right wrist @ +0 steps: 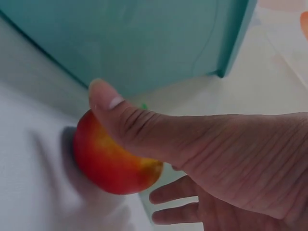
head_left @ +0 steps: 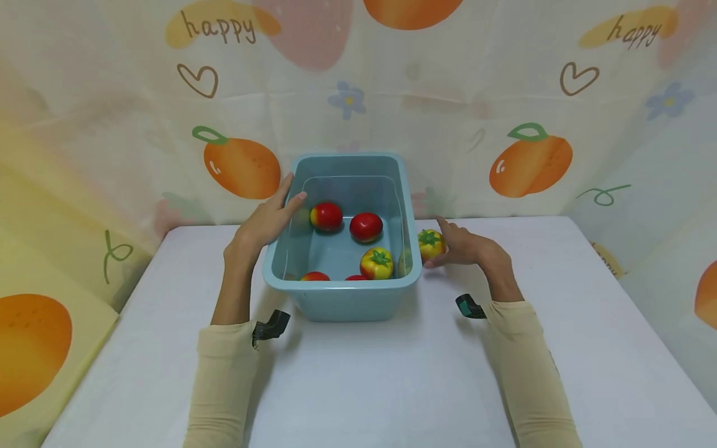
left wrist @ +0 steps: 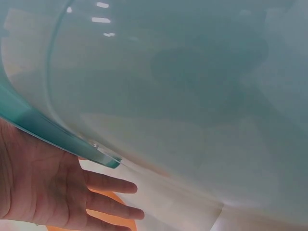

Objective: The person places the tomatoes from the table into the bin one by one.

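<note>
A pale blue plastic basin (head_left: 342, 303) stands at the table's back edge with several red-and-yellow tomatoes inside. One tomato (head_left: 376, 264) there shows its green leafy top; a redder tomato (head_left: 366, 228) lies behind it. My left hand (head_left: 265, 221) rests on the basin's left rim, thumb over the edge; in the left wrist view its fingers (left wrist: 113, 183) are straight outside the wall. Outside the right wall, another tomato (head_left: 431, 244) sits on the table between the spread thumb and forefinger of my right hand (head_left: 462, 244). The right wrist view shows the thumb crossing this tomato (right wrist: 113, 161).
The table (head_left: 386, 379) has a white cover. Close behind the basin hangs a printed cloth (head_left: 437, 124) with orange fruits and hearts, which continues along both sides. A black wrist camera (head_left: 271, 326) sticks out from the left sleeve and another camera (head_left: 469, 307) from the right.
</note>
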Tool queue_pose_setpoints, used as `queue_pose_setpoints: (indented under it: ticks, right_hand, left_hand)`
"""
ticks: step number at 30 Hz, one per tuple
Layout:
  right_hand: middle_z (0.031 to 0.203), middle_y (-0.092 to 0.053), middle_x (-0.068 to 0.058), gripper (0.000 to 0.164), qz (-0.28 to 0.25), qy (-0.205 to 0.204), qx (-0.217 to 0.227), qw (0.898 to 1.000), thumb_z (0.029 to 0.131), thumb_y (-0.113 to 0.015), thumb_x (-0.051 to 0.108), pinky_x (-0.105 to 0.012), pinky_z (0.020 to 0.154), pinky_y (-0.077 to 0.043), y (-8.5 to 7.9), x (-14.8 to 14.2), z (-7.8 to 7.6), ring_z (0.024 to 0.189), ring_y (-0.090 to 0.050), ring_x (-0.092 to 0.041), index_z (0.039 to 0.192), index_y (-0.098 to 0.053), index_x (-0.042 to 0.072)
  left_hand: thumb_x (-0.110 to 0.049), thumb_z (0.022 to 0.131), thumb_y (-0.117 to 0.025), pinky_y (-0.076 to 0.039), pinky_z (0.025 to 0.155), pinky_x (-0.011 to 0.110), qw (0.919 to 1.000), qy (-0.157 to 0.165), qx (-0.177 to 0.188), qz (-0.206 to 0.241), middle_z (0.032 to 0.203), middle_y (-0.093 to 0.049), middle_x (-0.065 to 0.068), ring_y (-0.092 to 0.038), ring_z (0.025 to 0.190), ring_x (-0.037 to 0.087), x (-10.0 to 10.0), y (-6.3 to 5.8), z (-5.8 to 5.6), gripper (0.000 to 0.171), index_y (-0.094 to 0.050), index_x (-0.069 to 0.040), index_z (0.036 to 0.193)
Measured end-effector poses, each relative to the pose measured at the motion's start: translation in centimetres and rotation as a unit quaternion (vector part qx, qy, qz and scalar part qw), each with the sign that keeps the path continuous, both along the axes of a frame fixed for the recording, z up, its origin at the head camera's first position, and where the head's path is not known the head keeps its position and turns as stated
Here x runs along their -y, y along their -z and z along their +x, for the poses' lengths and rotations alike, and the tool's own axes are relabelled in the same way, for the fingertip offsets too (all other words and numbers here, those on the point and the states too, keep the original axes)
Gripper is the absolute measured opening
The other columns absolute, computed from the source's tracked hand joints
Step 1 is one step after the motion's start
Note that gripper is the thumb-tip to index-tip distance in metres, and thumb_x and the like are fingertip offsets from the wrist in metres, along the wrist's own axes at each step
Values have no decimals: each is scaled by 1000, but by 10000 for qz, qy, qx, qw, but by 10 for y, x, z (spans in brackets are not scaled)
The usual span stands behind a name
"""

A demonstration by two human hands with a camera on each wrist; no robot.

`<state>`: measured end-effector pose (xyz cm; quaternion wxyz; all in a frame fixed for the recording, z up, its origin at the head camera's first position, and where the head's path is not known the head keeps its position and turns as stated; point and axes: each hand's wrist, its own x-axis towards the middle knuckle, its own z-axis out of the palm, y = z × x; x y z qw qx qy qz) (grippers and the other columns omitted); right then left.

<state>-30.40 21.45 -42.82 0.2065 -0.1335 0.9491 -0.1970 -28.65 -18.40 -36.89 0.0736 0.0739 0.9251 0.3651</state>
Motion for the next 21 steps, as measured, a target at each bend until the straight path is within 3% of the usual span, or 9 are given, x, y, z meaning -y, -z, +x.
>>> queue_pose_setpoints:
  ticks: [7, 10, 14, 21]
  right_hand:
    - [169, -22, -31, 122, 199, 22, 227, 9995, 91, -76, 55, -70, 126, -25, 9, -1, -2, 154, -28, -52, 167, 3, 3]
    - [159, -36, -31, 112, 290, -24, 271, 9992, 93, -75, 53, -68, 122, -35, 11, 0, -2, 143, -41, -49, 166, -9, 0]
    - [135, -54, -23, 90, 119, -109, 202, 9997, 94, -76, 46, -58, 111, -49, 13, -1, -2, 123, -54, -39, 156, -30, 0]
    - [118, -57, -17, 74, -150, -249, 37, 9996, 95, -76, 43, -47, 99, -52, 5, -6, 3, 111, -56, -32, 140, -37, -1]
  left_hand:
    - [-68, 104, -33, -43, 114, 69, 10000, -12, 73, -7, 179, -8, 6, -29, 157, 50, -1, -1, 0, 84, 8, -33, 168]
    - [-69, 104, -34, -44, 113, 69, 9999, -25, 94, 45, 179, -7, 4, -27, 158, 49, -1, 1, 1, 84, 8, -34, 168]
    - [-70, 103, -34, -44, 113, 69, 10000, -48, 50, 60, 179, -7, 3, -27, 159, 48, -1, 2, 1, 85, 8, -35, 168]
    - [-69, 104, -33, -42, 115, 70, 10000, -29, 50, 37, 179, -7, 3, -25, 160, 47, -1, 0, 0, 84, 8, -34, 168]
